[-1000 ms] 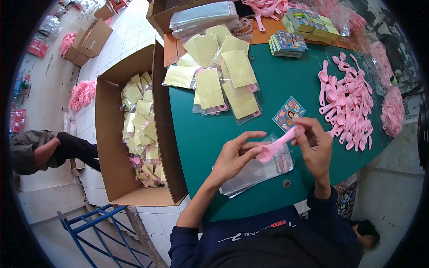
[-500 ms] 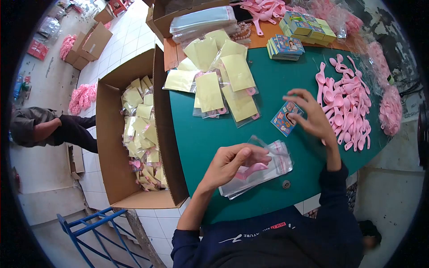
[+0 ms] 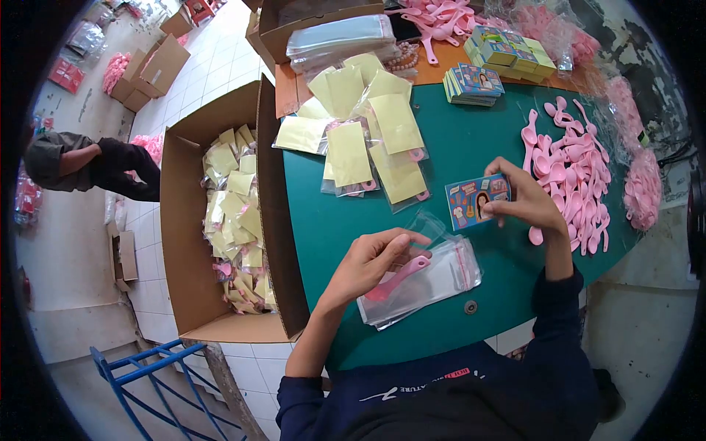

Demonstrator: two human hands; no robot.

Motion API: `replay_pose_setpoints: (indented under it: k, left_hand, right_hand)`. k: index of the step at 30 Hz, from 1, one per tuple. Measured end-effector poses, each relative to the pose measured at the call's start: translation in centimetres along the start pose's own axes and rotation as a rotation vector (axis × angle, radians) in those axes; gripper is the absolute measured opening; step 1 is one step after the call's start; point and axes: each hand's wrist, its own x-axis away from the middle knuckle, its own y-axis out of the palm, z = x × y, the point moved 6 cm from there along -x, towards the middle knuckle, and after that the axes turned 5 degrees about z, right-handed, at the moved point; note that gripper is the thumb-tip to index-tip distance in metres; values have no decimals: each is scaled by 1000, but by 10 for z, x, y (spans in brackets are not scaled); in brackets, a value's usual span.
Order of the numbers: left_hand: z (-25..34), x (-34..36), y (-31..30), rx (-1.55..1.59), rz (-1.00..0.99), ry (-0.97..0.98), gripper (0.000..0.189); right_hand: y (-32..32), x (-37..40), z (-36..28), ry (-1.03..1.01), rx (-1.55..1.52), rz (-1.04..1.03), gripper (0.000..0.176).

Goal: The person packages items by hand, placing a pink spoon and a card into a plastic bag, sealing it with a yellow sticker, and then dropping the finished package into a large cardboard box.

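My left hand (image 3: 365, 266) is closed on the edge of a clear plastic bag (image 3: 432, 226), whose mouth stands up to the right. A pink spoon (image 3: 399, 279) lies within or against that bag, just under my fingers. Below them rests a stack of clear bags (image 3: 448, 273) on the green table (image 3: 309, 242). Between thumb and fingers, my right hand (image 3: 531, 200) pinches a blue printed card (image 3: 465, 203) by its right end. Right of that hand spreads a heap of loose pink spoons (image 3: 562, 165).
Filled bags with yellow cards (image 3: 349, 156) lie at the table's back left. Beside the table stands a cardboard box (image 3: 190, 279) of similar bags. Card stacks (image 3: 474, 82) and more bags (image 3: 338, 40) sit at the back. A person (image 3: 88, 163) is at far left.
My right hand has taken hold of the card, lifted it and turned it level. The spoon at my left hand has shifted slightly left and down. The person at far left has moved.
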Motion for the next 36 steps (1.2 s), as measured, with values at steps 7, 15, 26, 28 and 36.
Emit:
replay_pose_setpoints:
  k: [7, 15, 26, 28, 36]
  left_hand:
    - [-4, -7, 5, -116, 33, -3, 33]
    - [19, -5, 24, -437, -56, 88, 30]
    - [21, -4, 29, -514, 10, 127, 60]
    - [20, -3, 30, -497, 60, 138, 67]
    - [5, 12, -5, -355, -4, 123, 91]
  right_hand:
    - [41, 30, -56, -144, 272, -88, 31]
    - [67, 31, -54, -295, 417, -255, 30]
    - [70, 30, -48, -285, 321, -85, 22]
    - [68, 27, -46, -383, 351, 56, 22]
    - [58, 29, -18, -124, 104, -27, 18]
